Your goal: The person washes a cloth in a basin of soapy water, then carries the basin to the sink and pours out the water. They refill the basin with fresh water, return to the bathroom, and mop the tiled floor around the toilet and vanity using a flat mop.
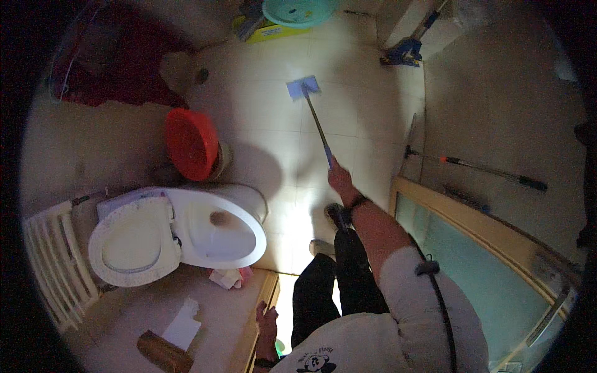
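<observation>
My right hand [340,180] is closed around the handle of a long-handled floor brush [318,122], whose arm reaches forward over the tiled floor. The brush's blue rectangular head [303,87] rests on the pale tiles, well ahead of my feet. Low in the view, my left hand [267,321] is at the wooden door frame [267,298], with its fingers bent; whether it grips the frame's edge I cannot tell. A white toilet [224,228] with its lid raised is to my left.
A red basin [191,144] leans beyond the toilet. At the far end are a teal basin [298,11] and a yellow-green container [280,33]. A blue squeegee-like tool [406,51] and a thin pole [489,170] are on the right, near a glass-paned door [475,252]. A radiator [58,265] is at left.
</observation>
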### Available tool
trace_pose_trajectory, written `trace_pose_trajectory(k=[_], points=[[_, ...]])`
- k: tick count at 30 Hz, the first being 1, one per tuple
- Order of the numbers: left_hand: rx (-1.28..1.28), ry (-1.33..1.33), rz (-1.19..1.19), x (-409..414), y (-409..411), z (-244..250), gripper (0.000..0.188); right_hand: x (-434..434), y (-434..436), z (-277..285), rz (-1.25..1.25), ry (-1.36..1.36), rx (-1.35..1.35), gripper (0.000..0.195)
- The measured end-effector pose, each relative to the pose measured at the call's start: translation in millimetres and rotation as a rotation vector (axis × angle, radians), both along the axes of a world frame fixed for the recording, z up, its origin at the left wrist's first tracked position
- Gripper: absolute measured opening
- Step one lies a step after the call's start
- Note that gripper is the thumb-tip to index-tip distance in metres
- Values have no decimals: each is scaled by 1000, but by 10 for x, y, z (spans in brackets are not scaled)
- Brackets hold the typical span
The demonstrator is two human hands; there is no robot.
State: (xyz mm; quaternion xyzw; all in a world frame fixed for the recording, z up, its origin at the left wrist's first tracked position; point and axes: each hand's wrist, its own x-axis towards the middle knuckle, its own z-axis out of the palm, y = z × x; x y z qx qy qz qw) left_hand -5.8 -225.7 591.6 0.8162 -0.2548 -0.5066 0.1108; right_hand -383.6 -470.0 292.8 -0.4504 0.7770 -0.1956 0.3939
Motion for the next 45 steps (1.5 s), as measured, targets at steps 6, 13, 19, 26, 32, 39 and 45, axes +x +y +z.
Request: trace_pose_trajectory(k=[6,13,19,26,32,39,45], points=[[19,61,-88,414,-67,-112,55,-1421,-515,-734,193,403,33,42],[-69,140,-246,730,382,-252,53,-976,1067,-385,70,528,184,50],[-164,190,-400,1438,855,-383,51,459,3281,19,-454,-262,207,21],[-154,232,-442,1789,1069,-167,47,1473,5642,1278,-121,6,385,51],[-63,224,-473,1837,1535,-197,48,1493,5312,936,3,118,296,37],[-33,186,-573,1719,1799,-232,49,1189,2790,213,-470,-467,165,37],[-29,265,-365,1791,2000,-293,48,1610,4247,166,46,108,202,48]])
